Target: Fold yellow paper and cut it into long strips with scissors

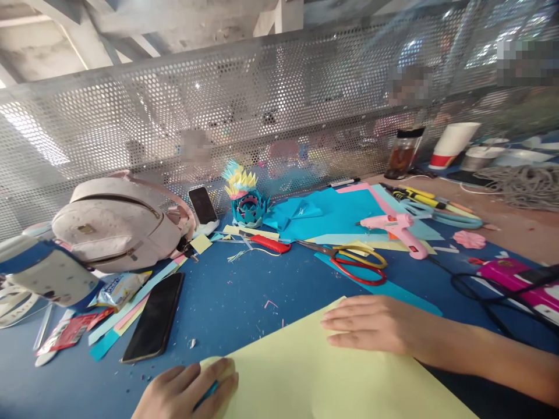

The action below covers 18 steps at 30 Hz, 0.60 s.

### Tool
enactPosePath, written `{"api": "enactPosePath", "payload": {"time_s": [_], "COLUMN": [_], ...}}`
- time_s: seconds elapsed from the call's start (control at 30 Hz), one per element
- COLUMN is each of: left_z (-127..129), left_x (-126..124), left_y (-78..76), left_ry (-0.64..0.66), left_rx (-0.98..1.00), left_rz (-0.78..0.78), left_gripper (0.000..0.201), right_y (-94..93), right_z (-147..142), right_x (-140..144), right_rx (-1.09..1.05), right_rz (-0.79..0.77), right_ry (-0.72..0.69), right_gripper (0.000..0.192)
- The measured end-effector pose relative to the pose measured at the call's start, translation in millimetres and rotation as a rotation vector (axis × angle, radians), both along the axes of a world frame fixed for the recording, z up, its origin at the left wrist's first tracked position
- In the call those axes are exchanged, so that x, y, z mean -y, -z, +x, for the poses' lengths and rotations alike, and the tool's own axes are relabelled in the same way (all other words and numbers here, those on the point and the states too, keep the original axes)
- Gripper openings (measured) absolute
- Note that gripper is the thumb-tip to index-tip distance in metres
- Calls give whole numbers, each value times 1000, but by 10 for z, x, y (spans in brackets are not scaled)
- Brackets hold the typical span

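A pale yellow paper sheet lies on the blue table right in front of me. My right hand lies flat on its upper right part, fingers together and pointing left. My left hand rests on the sheet's left corner with fingers curled around a thin teal object, likely a pen or cutter, mostly hidden. Beyond the sheet lie red and yellow scissors, a pink glue gun and sheets of blue paper.
A black phone lies to the left, beside paper strips and snack wrappers. A pink backpack sits further left. A folded paper flower model stands at the back by a perforated metal screen. A black cable and pink box lie right.
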<state>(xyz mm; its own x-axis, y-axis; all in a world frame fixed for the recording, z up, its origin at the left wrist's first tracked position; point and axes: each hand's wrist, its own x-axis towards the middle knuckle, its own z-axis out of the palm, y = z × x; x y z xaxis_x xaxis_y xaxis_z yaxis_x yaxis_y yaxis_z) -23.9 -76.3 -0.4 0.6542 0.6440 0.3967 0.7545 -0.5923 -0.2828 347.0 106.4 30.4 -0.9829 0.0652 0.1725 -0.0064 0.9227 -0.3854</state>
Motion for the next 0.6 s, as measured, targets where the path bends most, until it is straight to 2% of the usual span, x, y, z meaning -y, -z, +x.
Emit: {"api": "enactPosePath", "payload": {"time_s": [0.3, 0.43, 0.6], "left_z": [-201, -313, -429], "left_x": [-384, -609, -856], "left_y": [-81, -109, -200], "left_ry": [19, -21, -97], "left_rx": [-34, -33, -4], "left_rz": [-7, -62, -135], "left_gripper": [29, 30, 29], "right_y": [-19, -5, -26], "right_z": [-214, -337, -480], "right_x": [-308, -521, -731], "right_rx": [27, 80, 39], "right_rz": [65, 55, 33], "right_ry": [-2, 53, 109], "right_gripper": [41, 40, 38]}}
